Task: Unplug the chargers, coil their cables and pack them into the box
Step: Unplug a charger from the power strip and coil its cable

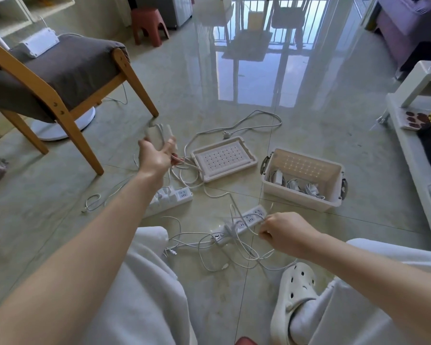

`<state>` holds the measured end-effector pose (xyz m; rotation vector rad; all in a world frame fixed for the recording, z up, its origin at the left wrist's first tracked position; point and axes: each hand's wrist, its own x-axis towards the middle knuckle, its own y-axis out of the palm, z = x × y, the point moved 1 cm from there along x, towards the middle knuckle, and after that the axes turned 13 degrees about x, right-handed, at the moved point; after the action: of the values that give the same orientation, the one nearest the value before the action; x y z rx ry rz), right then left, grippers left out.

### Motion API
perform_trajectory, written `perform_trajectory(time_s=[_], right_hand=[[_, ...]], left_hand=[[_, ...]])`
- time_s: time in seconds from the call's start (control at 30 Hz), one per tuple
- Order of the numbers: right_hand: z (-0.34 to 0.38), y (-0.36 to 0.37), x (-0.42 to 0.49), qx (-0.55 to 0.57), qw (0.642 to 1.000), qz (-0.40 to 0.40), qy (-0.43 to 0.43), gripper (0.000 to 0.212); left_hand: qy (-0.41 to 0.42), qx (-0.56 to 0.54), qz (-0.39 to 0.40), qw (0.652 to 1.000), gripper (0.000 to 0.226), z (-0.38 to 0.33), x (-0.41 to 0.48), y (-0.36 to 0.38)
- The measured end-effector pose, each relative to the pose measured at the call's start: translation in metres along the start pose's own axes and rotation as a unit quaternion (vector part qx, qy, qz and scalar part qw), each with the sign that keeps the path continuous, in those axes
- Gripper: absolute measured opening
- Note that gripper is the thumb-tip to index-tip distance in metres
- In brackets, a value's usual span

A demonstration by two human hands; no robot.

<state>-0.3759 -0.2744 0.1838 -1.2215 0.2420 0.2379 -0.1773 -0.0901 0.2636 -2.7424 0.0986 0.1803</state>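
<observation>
My left hand (157, 155) is raised over the floor and grips a white charger brick (157, 135) with loops of its cable, blurred by motion. My right hand (281, 232) pinches a thin white cable beside a white power strip (244, 222). A second power strip (172, 197) with plugs in it lies under my left forearm. The white plastic box (334, 195) stands open at the right and holds several coiled chargers (299, 185). Its lid (224, 158) lies upside down to the left of it. Loose white cables (209, 247) tangle on the tiles.
A wooden chair (60, 78) with a grey cushion stands at the left, a white device on its seat. A low white table (413, 145) lines the right edge. My knees and a white clog (294, 300) fill the foreground. A red stool (148, 23) stands far back.
</observation>
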Motion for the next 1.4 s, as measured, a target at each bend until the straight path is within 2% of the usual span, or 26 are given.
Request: perform_trajectory(time_s=[0.17, 0.23, 0.33, 0.37, 0.43, 0.5, 0.57, 0.63, 0.77, 0.83, 0.9, 0.97, 1.13, 1.2, 1.3, 1.4], right_hand=[[0.019, -0.016, 0.004, -0.013, 0.996, -0.047, -0.068, 0.032], [0.032, -0.027, 0.006, 0.015, 0.978, -0.135, -0.156, 0.031], [0.051, -0.042, 0.008, 0.094, 0.908, -0.299, -0.278, 0.019], [0.056, -0.045, 0.011, 0.115, 0.891, -0.338, -0.281, 0.019], [0.061, -0.054, 0.017, 0.151, 0.887, -0.371, -0.232, 0.03], [0.057, -0.058, 0.025, 0.214, 0.906, -0.333, -0.149, 0.04], [0.051, -0.057, 0.031, 0.261, 0.926, -0.26, -0.079, 0.038], [0.053, -0.057, 0.033, 0.236, 0.93, -0.263, -0.099, 0.034], [0.063, -0.059, 0.03, 0.222, 0.901, -0.343, -0.146, 0.032], [0.06, -0.058, 0.031, 0.199, 0.899, -0.365, -0.136, 0.016], [0.056, -0.057, 0.03, 0.224, 0.896, -0.363, -0.122, 0.013], [0.055, -0.054, 0.026, 0.285, 0.894, -0.33, -0.105, 0.015], [0.048, -0.041, 0.027, 0.366, 0.917, -0.154, 0.017, 0.011], [0.043, -0.038, 0.03, 0.377, 0.916, -0.129, 0.037, 0.012], [0.04, -0.032, 0.031, 0.389, 0.915, -0.098, 0.048, 0.011], [0.036, -0.031, 0.035, 0.354, 0.929, -0.105, 0.033, 0.007]], left_hand=[[0.034, -0.006, 0.057, 0.998, 0.035, -0.004, -0.014, 0.022], [0.066, 0.013, 0.071, 0.995, 0.035, -0.005, -0.02, 0.028], [0.105, 0.04, 0.096, 0.989, 0.036, -0.006, -0.028, 0.037], [0.113, 0.04, 0.107, 0.987, 0.036, -0.006, -0.031, 0.041], [0.122, 0.031, 0.133, 0.983, 0.035, -0.005, -0.037, 0.049], [0.13, 0.023, 0.156, 0.979, 0.035, -0.004, -0.043, 0.056], [0.139, 0.032, 0.157, 0.977, 0.036, -0.002, -0.043, 0.061], [0.144, 0.048, 0.138, 0.979, 0.037, -0.003, -0.038, 0.061], [0.158, 0.067, 0.071, 0.983, 0.035, -0.005, -0.027, 0.057], [0.16, 0.071, 0.047, 0.984, 0.035, -0.005, -0.022, 0.055], [0.145, 0.058, 0.029, 0.987, 0.035, -0.006, -0.02, 0.052], [0.111, 0.023, 0.02, 0.993, 0.034, -0.007, -0.017, 0.049], [-0.023, -0.137, 0.107, 0.985, 0.04, -0.011, -0.024, 0.049], [-0.064, -0.197, 0.132, 0.969, 0.039, -0.012, -0.028, 0.049], [-0.114, -0.284, 0.149, 0.94, 0.021, -0.016, -0.03, 0.046], [-0.104, -0.27, 0.186, 0.939, 0.021, -0.015, -0.034, 0.047]])
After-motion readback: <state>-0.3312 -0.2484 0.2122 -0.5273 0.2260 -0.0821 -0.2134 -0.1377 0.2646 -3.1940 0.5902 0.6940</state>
